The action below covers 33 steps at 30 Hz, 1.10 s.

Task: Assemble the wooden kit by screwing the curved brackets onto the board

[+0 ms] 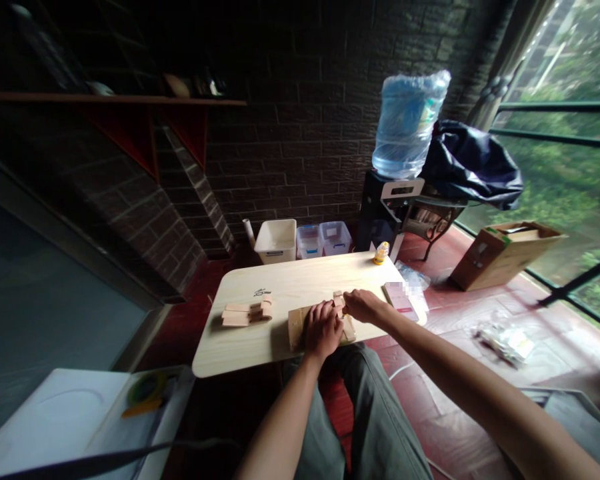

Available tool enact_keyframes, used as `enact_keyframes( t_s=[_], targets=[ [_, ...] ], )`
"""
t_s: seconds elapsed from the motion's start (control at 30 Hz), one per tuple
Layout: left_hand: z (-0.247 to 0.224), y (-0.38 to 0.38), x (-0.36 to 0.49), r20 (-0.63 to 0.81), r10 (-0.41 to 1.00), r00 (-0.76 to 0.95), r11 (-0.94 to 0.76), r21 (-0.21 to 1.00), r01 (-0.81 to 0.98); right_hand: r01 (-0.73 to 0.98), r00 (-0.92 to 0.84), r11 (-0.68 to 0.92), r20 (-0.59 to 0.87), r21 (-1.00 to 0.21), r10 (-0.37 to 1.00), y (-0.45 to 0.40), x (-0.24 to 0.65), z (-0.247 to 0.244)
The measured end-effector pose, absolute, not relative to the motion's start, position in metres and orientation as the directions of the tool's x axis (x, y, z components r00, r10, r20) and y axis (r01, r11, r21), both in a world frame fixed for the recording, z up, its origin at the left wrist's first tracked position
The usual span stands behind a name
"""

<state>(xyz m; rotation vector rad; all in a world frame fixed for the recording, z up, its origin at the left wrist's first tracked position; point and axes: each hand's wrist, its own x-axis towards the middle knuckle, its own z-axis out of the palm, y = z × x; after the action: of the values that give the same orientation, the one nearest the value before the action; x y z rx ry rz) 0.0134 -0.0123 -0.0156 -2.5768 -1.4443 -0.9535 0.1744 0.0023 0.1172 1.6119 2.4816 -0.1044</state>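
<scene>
My left hand (325, 328) is bent over a small light wooden piece (349, 328), pressing it against a brown cardboard box (296, 330) near the table's front edge. My right hand (364, 305) is closed in a fist just right of a small upright wood block (337, 300). Whatever its fingers grip is too small and too hidden to name. Farther left on the table lies a group of joined wooden pieces (245, 313). Behind that group are several small dark metal bits (261, 293).
The pale wooden table (300, 277) carries a yellow-capped bottle (381, 253) at its back right and a pinkish booklet (399, 300) at the right edge. Plastic bins (276, 243) and a water dispenser (380, 207) stand behind it. A cardboard carton (500, 260) sits by the window.
</scene>
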Motion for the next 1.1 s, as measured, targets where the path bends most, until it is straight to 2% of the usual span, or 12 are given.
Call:
enact_keyframes(
  t_s=[0.17, 0.37, 0.57, 0.9, 1.1],
  targets=[
    [-0.019, -0.011, 0.014, 0.531, 0.755, 0.384, -0.570, 0.243, 0.785, 0.914, -0.395, 0.405, -0.183, 0.024, 0.900, -0.003, 0.177, 0.109],
    [-0.022, -0.011, 0.014, 0.545, 0.754, 0.366, -0.558, 0.238, 0.795, 0.820, -0.570, 0.569, -0.173, -0.058, 0.803, -0.002, 0.177, 0.103],
    [-0.020, -0.011, 0.014, 0.538, 0.756, 0.373, -0.564, 0.245, 0.789, 0.878, -0.473, 0.478, -0.185, -0.023, 0.861, 0.006, 0.173, 0.105],
    [-0.018, -0.014, 0.014, 0.549, 0.763, 0.342, -0.557, 0.290, 0.778, 0.849, -0.517, 0.528, -0.222, -0.012, 0.827, 0.009, 0.168, 0.120],
    [-0.015, -0.014, 0.013, 0.528, 0.774, 0.348, -0.552, 0.295, 0.780, 0.888, -0.437, 0.458, -0.244, 0.032, 0.865, 0.019, 0.177, 0.122]
  ],
)
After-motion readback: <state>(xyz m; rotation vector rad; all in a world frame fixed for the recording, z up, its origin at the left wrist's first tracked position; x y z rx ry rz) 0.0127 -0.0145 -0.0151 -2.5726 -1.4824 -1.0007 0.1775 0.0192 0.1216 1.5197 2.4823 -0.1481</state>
